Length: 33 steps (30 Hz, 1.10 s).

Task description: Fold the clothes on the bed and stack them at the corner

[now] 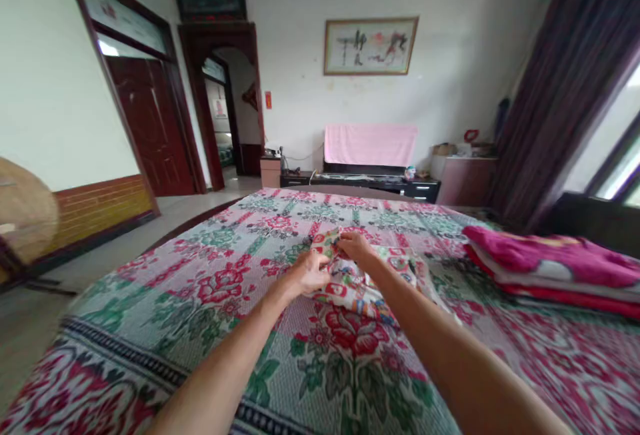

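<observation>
Two hands on one printed cloth (353, 282), which lies on the floral cover (220, 285). Right hand (354, 246) looks pinched on its far-left part; left hand (314, 272) touches its left end, grip can't tell. Step: probably folding or straightening that end; next move calls for keeping layers aligned. Wall picture (371, 46) has characters, too blurred to read; no brands legible.
</observation>
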Each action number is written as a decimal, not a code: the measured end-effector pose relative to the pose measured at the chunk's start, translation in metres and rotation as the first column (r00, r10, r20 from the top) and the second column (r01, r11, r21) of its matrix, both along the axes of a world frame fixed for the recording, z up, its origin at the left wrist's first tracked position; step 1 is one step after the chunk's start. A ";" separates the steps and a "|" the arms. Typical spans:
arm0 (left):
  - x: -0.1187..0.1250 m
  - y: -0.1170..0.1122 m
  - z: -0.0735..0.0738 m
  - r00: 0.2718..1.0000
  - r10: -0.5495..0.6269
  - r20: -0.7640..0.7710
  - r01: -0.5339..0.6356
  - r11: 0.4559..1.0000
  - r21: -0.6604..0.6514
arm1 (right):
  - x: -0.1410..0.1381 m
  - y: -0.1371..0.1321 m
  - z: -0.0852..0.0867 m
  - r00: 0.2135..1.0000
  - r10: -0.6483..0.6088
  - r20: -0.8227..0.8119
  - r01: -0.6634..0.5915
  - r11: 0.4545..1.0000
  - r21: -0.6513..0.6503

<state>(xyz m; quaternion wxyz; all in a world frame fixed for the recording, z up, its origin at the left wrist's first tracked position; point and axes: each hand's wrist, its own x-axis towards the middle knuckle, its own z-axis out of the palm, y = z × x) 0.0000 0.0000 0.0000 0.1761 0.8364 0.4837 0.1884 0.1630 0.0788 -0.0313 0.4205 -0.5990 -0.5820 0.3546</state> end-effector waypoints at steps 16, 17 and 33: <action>0.032 -0.010 -0.024 0.975 -0.138 0.176 0.130 0.990 0.056 | 0.038 -0.022 -0.006 0.914 -0.207 0.348 0.179 0.978 0.111; 0.033 -0.010 -0.024 0.972 -0.148 0.181 0.139 0.989 0.058 | 0.038 -0.022 -0.006 0.911 -0.207 0.358 0.177 0.977 0.115; 0.050 -0.024 -0.024 0.959 -0.190 0.210 0.175 0.981 0.088 | 0.053 -0.027 -0.001 0.848 -0.227 0.479 0.133 0.966 0.223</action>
